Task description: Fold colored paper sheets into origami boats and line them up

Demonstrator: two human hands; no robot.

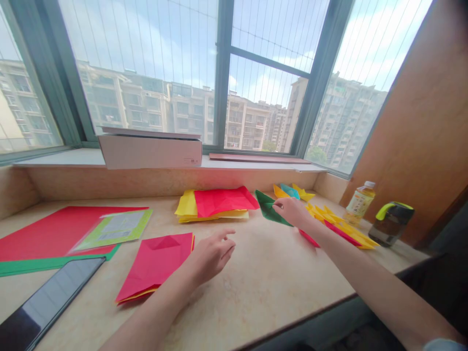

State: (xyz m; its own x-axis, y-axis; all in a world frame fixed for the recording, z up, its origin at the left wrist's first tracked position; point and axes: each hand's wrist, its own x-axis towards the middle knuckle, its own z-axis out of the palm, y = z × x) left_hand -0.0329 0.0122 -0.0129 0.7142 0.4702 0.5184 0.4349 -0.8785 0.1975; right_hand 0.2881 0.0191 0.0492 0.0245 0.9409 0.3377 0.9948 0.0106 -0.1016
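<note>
right hand (292, 209): fingers closed in a pinch on the green folded paper (266, 207), along its right side. left hand (214, 254): fingers loosely curled, half open, nothing held. the paper is at far right of the tabletop (256, 278), left of the yellow folded papers (331, 222). judged very light, thin, stiffened by folds, easily creased; grip gently at a layered edge.

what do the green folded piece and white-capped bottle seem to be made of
Green folded piece: probably matte paper, given its thin, straight edges and lack of shine. Bottle: likely clear, smooth plastic, with see-through sides, though possibly glass.
</note>
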